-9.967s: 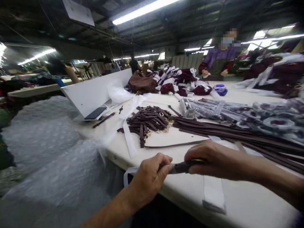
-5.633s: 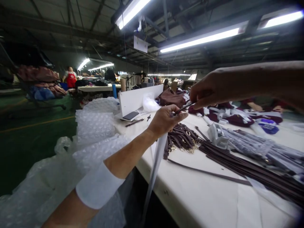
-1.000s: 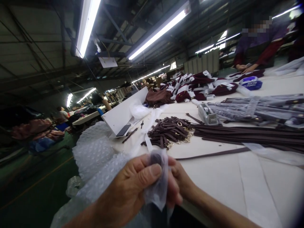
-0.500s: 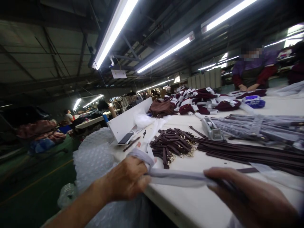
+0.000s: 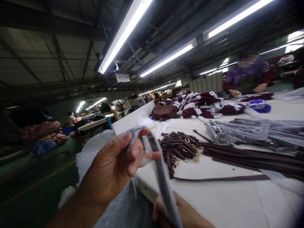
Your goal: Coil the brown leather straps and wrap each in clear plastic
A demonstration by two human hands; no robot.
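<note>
A dark strap wrapped in thin translucent film [image 5: 163,183] bends over in a loop near the middle of the head view and runs down to the bottom edge. My left hand [image 5: 114,164] is closed on its upper, looped end, with the film bunched between the fingers. Lower down, my right hand [image 5: 187,212] has its fingers curled at the strap's lower stretch, partly hidden behind it. Beyond my hands, a heap of short dark brown straps with gold-coloured clasps [image 5: 180,145] lies on the white table [image 5: 213,190].
Long dark straps [image 5: 249,158] lie at the right, with film-wrapped straps [image 5: 247,129] behind them. A tape dispenser [image 5: 217,133] stands between. Farther back are maroon pieces with white wrapping [image 5: 201,103] and a co-worker [image 5: 247,76]. Bubble wrap [image 5: 92,158] hangs by the table's left edge.
My left hand has risen and turned. My right hand has moved left and down. The wrapped strap, stretched level between them before, now slopes downward from the loop.
</note>
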